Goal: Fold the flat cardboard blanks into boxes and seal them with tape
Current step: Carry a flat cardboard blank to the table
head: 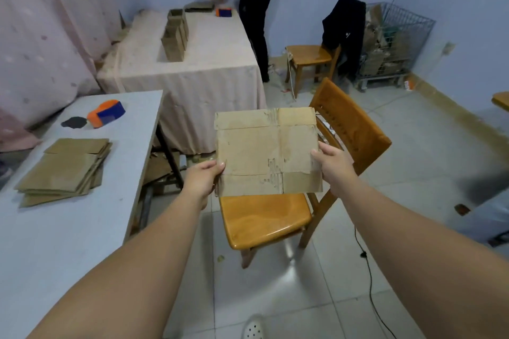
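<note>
I hold the flat blank above the chair, left hand and right hand pinching its side edges; light, stiffish, worn; I'd push those edges inward.

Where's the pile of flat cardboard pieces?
In the head view, the pile of flat blanks lies on the grey table at the left, just nearer than the orange-and-blue tape dispenser, left of the held blank.

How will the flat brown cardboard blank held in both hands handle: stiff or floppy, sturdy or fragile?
Probably stiff and light: the flat brown cardboard blank shows no sag, pinched only at its edges by left hand and right hand. Peeled surface patches suggest it could tear.
</note>
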`<state>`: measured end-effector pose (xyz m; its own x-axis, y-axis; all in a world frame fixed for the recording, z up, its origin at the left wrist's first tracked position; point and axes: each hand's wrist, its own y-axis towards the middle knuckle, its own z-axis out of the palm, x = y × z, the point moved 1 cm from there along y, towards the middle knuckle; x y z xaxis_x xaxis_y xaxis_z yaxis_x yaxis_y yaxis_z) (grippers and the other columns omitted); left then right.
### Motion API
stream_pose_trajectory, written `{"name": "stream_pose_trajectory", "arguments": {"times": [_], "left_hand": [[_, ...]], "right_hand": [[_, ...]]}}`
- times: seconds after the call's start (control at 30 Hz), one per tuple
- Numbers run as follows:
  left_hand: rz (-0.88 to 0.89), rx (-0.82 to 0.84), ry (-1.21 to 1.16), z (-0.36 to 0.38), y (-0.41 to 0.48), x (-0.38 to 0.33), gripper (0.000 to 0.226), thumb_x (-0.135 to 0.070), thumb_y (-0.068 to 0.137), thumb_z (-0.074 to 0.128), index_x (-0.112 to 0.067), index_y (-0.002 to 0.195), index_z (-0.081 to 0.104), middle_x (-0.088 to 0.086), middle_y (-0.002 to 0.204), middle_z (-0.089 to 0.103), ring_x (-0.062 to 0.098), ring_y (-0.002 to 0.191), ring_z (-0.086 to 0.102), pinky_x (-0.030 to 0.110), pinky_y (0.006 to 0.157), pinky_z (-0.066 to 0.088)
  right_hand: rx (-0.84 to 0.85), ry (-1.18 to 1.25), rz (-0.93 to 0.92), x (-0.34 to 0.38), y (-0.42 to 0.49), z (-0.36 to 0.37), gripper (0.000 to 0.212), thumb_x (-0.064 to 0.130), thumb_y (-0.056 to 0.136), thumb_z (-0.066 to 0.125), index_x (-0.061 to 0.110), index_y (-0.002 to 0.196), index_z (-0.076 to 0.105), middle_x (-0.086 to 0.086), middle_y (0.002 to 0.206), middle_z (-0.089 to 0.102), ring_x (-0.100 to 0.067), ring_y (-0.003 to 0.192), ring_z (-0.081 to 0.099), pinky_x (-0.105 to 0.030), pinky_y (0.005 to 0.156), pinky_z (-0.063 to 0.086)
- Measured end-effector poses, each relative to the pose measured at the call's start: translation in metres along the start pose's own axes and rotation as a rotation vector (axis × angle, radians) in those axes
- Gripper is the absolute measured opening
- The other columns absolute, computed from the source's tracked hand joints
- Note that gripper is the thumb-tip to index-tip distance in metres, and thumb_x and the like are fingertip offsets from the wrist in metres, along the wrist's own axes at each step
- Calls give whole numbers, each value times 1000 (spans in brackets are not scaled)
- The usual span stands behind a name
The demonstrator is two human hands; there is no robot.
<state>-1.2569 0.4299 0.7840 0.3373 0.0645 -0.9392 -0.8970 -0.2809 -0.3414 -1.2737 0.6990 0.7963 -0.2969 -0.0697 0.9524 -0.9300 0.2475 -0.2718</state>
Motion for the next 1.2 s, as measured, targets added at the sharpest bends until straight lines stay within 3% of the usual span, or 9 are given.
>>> {"name": "stream_pose_trajectory", "arguments": {"times": [0.17, 0.27, 0.37, 0.47, 0.53, 0.67, 0.77, 0.87, 1.2], "left_hand": [[-38, -19, -14, -1, 78, -15, 16, -14, 89, 64, -12, 105, 67, -1, 87, 69, 9, 74, 63, 17, 57, 46], [-81, -32, -7, 1, 112, -19, 16, -13, 90, 63, -12, 106, 66, 3, 92, 68, 8, 75, 63, 18, 58, 47], [-118, -45, -12, 3, 136, -18, 8, -11, 91, 61, -15, 86, 66, -1, 79, 67, -2, 49, 60, 10, 43, 45], [-130, -86, -5, 1, 156, -19, 16, -10, 91, 60, -18, 78, 63, -5, 70, 65, -5, 36, 52, 9, 37, 41], [-143, -105, -26, -2, 171, -21, 10, -11, 92, 60, -16, 87, 66, -2, 81, 68, -6, 42, 56, 11, 46, 47], [-166, -188, -50, -11, 199, -31, 20, -17, 92, 61, -12, 111, 67, 2, 100, 69, 1, 86, 50, 35, 92, 48], [-157, -249, -88, -19, 217, -36, 11, -16, 91, 62, -16, 99, 68, -4, 96, 68, 0, 85, 49, 38, 96, 43], [-139, -334, -113, -25, 231, -40, 10, -14, 89, 64, -13, 97, 69, 7, 102, 70, -4, 67, 57, 40, 97, 41], [-144, -666, -151, -99, 219, -42, 11, -9, 89, 64, -5, 98, 68, 5, 91, 69, 9, 71, 65, 13, 56, 50]], "right_hand": [[21, -42, 10, 18, 64, 39, 34, 17, 95, 56, 23, 128, 59, 17, 96, 61, -4, 92, 57, -23, 73, 48], [34, -80, 24, 24, 94, 58, 38, 19, 97, 54, 20, 135, 54, 11, 106, 58, -11, 102, 54, -23, 72, 46], [54, -114, 48, 30, 120, 74, 39, 20, 98, 53, 21, 137, 51, 4, 124, 58, -13, 106, 52, -22, 71, 46], [81, -134, 73, 36, 145, 89, 40, 18, 98, 52, 20, 138, 51, -1, 130, 58, -19, 115, 52, -35, 90, 51], [107, -136, 74, 42, 163, 102, 38, 17, 98, 52, 20, 136, 53, -2, 128, 59, -21, 118, 53, -38, 94, 50], [216, -127, 73, 52, 202, 133, 38, 16, 99, 51, 19, 137, 53, -2, 130, 59, -19, 118, 53, -35, 99, 47], [300, -97, 46, 55, 233, 158, 39, 12, 98, 50, 12, 137, 52, -5, 132, 59, -20, 118, 55, -36, 104, 45], [392, -84, 32, 57, 265, 185, 36, 9, 98, 51, 10, 134, 55, -6, 127, 63, -20, 113, 59, -28, 89, 49], [697, -167, 112, 62, 289, 317, 40, 17, 98, 53, 16, 139, 50, 3, 123, 58, -11, 105, 49, -29, 91, 36]]}}
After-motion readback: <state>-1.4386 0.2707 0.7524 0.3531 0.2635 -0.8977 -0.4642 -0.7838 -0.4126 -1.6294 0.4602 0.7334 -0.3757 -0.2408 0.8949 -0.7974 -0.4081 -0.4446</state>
